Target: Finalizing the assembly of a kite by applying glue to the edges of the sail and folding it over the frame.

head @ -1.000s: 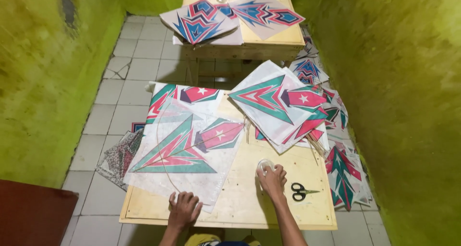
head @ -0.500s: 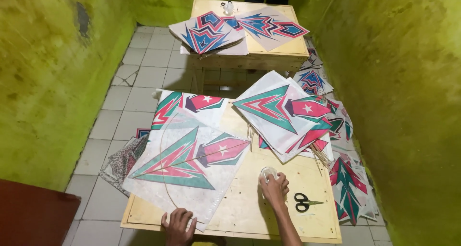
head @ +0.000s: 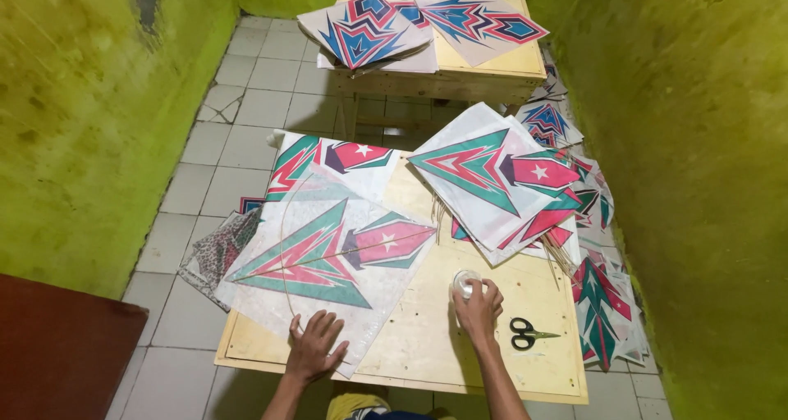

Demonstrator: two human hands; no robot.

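Observation:
A white paper kite (head: 328, 256) with a green, red and blue arrow print lies flat on the low wooden table (head: 525, 362), thin bamboo sticks across it. My left hand (head: 314, 348) presses its near corner with fingers spread. My right hand (head: 478, 303) rests on top of a small clear round container (head: 465, 282) on the table, fingers curled over it. Black scissors (head: 525, 334) lie just right of that hand.
A stack of finished kites (head: 492, 178) covers the table's far right, more lean along the green wall (head: 603, 305) and on the tiled floor (head: 217, 252). A second wooden table (head: 484, 59) with blue and red kites stands beyond. A dark red surface (head: 57, 354) is near left.
The view has shifted down slightly. My left hand moved a little right along the kite's near edge. My right hand stays on the round container.

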